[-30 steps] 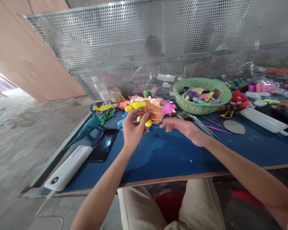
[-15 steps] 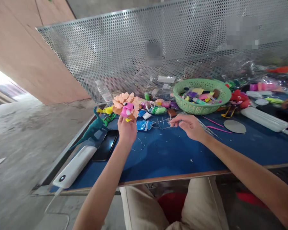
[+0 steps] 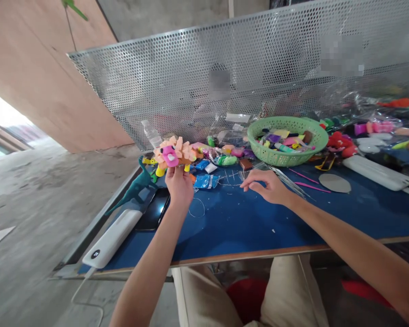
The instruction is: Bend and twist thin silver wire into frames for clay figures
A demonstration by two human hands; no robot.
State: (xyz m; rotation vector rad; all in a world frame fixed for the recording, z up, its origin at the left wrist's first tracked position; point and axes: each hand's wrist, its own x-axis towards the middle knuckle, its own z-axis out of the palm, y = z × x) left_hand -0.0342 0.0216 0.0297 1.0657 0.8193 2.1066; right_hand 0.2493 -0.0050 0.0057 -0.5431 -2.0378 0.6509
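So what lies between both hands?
In the head view: a blue packet and thin loop nearer the left hand, then a wire frame nearer the right hand.

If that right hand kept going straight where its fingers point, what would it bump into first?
The right hand would probably meet the thin wire frame first, with the blue packet beyond it. The hand's height is hard to judge, so it might pass over both.
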